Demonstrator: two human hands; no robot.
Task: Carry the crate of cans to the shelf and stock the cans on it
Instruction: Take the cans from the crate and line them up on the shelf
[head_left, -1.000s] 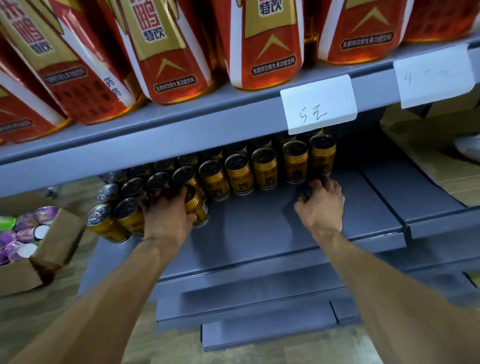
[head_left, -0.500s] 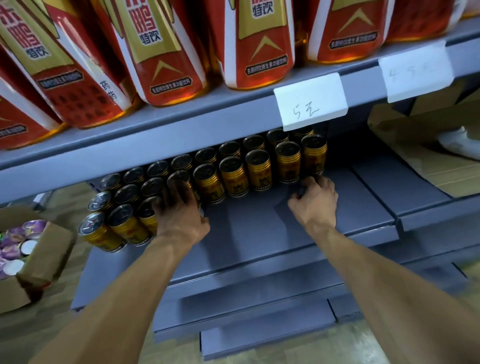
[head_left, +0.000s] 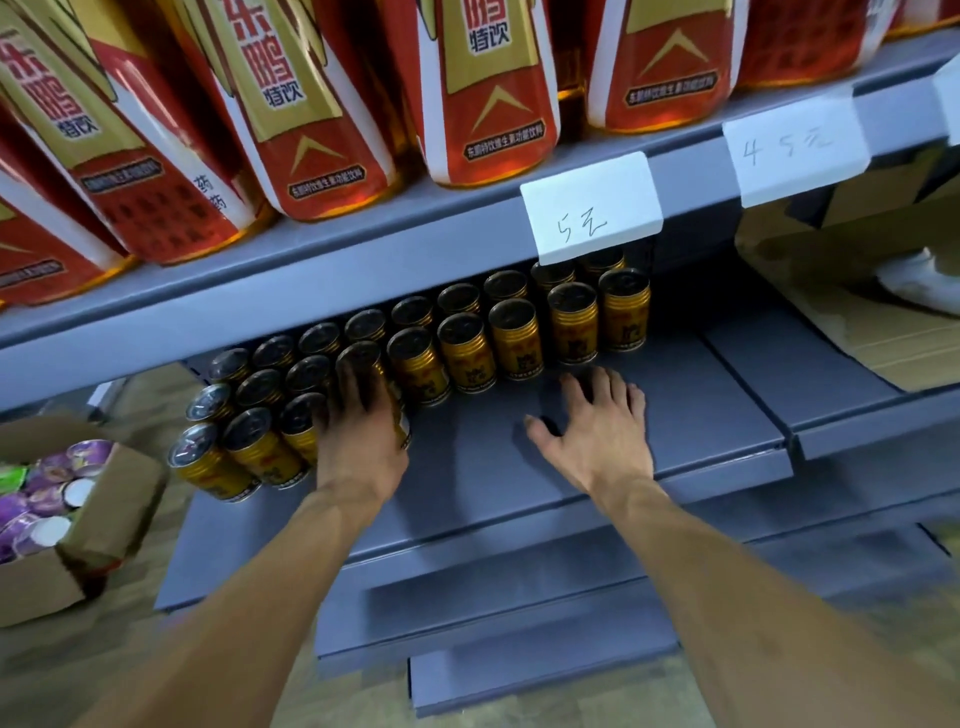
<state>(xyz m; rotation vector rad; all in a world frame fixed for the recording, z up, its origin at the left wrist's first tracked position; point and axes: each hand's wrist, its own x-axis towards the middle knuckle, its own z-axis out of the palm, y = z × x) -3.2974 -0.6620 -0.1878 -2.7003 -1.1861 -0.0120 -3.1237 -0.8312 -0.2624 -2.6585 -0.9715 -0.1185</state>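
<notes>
Several small gold cans (head_left: 513, 339) with dark lids stand in rows on the grey lower shelf (head_left: 701, 415), running from the left front to the right back. My left hand (head_left: 363, 436) lies over the left group, its fingers wrapped on one gold can (head_left: 403, 432) whose side shows under the palm. My right hand (head_left: 597, 431) hovers flat over the bare shelf just in front of the right-hand cans, fingers spread, holding nothing. No crate is in view.
Big red and gold bottles (head_left: 493, 104) line the upper shelf, whose edge carries white price tags (head_left: 592, 208). A cardboard box (head_left: 114, 514) of purple-lidded cups stands on the floor at left. Flattened cardboard (head_left: 857, 332) lies on the shelf at right.
My right hand has drawn back from the rightmost cans and spread its fingers. My left hand has slid right along the rows with its can.
</notes>
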